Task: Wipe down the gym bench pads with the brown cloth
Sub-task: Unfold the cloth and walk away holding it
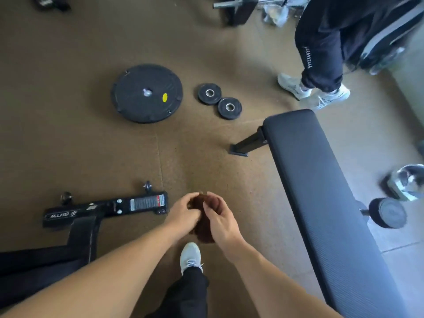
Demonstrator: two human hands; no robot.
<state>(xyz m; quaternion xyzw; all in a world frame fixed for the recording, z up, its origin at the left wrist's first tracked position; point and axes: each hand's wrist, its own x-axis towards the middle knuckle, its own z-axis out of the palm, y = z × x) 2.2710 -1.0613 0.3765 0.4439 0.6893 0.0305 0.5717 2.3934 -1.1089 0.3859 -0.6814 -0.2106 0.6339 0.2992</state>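
Landmark: the bench pad (321,191), long and dark, running down the right side of the view.

Left of the pad, across the open floor, our left hand (183,213) comes in from the lower left, forearm straight, wrist bent slightly inward. Its fingers are curled onto the brown cloth (203,226), pinching the upper bunch.

The cloth hangs between both hands, wadded, its lower part dangling above our shoe (190,257). It sits left of the pad, near but well clear of it; no contact yet.

Our right hand (220,216), the one nearer the pad, grips the cloth from the other side, thumb and fingers closed round the bundle, knuckles up, forearm angled in from the lower right.

Judgement: we are readying the cloth, and wiping has not begun. To do this well we should shake the wad out and fold it into a flat face, so a broad surface meets the pad, not a lump. Then carry it to the pad and work in long overlapping strokes, including the rolled edges.

Far left of the pad: a large weight plate (146,92) and two small plates (219,100). Another person's legs (321,53) stand beyond its far end.
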